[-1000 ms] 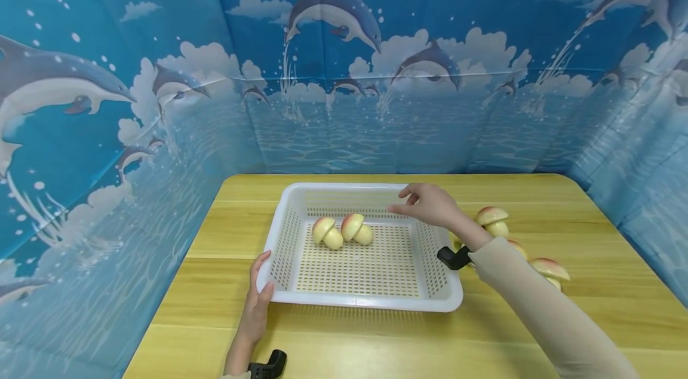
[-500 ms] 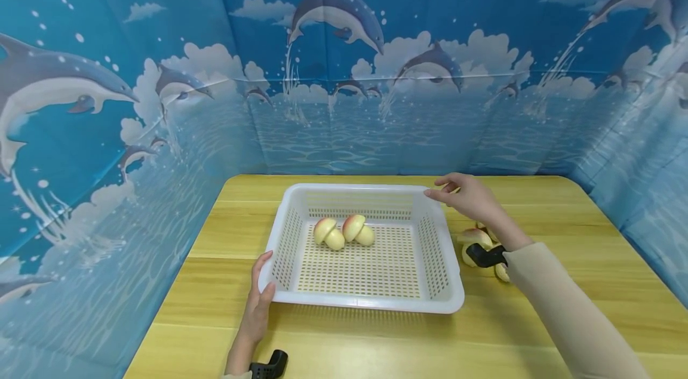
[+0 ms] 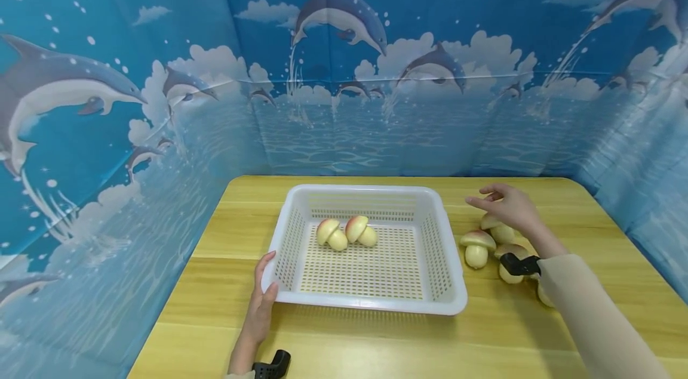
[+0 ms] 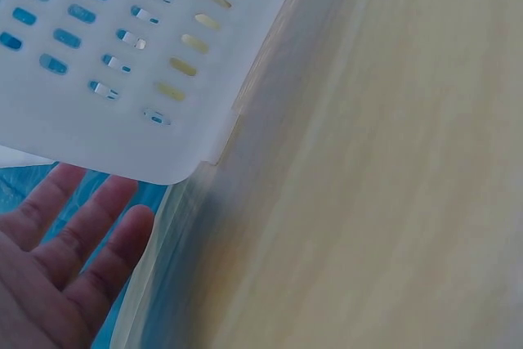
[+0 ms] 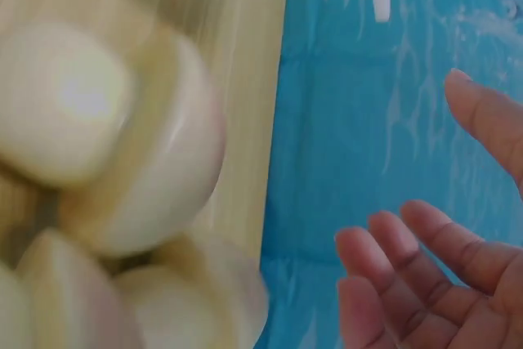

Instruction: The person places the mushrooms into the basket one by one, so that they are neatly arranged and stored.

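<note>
My left hand rests at the near left corner of a white perforated plastic basket, thumb at the rim and the other fingers along the left side. The left wrist view shows those fingers extended against the basket's outer wall. Two toy mushrooms, one on the left and one on the right, lie inside the basket. Right of it, my right hand hovers over several more mushrooms, holding nothing. Its fingers are spread and gently bent in the right wrist view.
The wooden table has rounded far corners. A blue dolphin-print curtain hangs behind it and along both sides. Part of the mushroom group is hidden under my right wrist, which wears a black camera mount.
My right hand has moved right, from over the basket's far right part to above the mushroom group. The left hand and the two mushrooms in the basket stay put.
</note>
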Motion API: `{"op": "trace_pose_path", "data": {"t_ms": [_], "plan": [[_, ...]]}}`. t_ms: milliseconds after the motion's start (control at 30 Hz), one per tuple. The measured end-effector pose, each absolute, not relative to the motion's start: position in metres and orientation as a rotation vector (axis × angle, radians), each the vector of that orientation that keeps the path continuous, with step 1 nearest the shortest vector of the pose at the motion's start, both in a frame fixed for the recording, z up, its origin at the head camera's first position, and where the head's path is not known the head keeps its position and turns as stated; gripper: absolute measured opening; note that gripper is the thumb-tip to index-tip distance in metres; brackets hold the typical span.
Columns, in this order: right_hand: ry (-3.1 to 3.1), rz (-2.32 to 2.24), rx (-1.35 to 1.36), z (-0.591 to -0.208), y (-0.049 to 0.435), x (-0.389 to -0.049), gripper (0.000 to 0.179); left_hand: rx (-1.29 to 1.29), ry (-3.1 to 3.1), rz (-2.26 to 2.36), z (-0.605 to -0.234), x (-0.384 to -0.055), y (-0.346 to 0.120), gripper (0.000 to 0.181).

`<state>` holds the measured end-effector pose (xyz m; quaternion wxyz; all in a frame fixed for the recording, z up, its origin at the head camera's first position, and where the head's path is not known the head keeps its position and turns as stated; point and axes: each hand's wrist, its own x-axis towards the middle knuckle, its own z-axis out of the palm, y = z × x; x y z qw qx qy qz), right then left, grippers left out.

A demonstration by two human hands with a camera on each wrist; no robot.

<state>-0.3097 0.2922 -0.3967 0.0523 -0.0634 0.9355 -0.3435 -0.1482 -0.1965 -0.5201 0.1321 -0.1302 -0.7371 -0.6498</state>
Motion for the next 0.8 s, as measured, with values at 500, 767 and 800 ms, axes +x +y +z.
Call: {"op": "trace_pose_path", "data": {"t_ms": [500, 767, 800], "plan": [[2.773, -0.871, -0.109, -0.412, 0.332, -0.307, 0.098, -0.356, -2.146, -1.874, -0.518, -0.148, -0.199, 0.054], [2.730, -0.799, -0.091, -0.423, 0.347, -0.308, 0.101, -0.365, -2.144, -1.868, -0.519, -0.148, -0.199, 0.054], [2.715, -0.797, -0.085, -0.424, 0.349, -0.308, 0.102, -0.363, -2.145, -1.869, -0.519, -0.148, -0.199, 0.054]]}}
